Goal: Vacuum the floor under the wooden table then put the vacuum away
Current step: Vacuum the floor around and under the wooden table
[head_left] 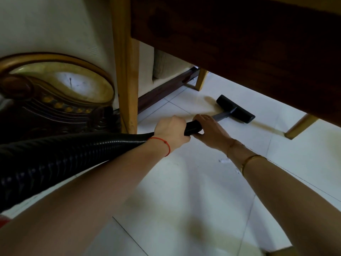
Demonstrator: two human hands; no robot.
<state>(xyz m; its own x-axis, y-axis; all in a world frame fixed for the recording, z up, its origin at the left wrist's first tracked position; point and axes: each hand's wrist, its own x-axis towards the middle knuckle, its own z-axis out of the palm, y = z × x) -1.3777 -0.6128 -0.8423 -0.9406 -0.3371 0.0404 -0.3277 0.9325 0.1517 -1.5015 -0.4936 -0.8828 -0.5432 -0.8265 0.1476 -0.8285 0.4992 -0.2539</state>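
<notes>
Black ribbed hose (73, 152) runs to a grey tube (220, 116); flat black head (235, 108) sits on white floor (184, 182) under the dark wooden table (239, 43).

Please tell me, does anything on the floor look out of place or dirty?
Yes. Small pale scraps lie on the white floor beside the right wrist, behind the nozzle, so not yet vacuumed. Nothing else stands out.

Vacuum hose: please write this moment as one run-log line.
left hand: grips hose | right hand: holds hose end | nozzle: on floor under table | step: vacuuming
</notes>
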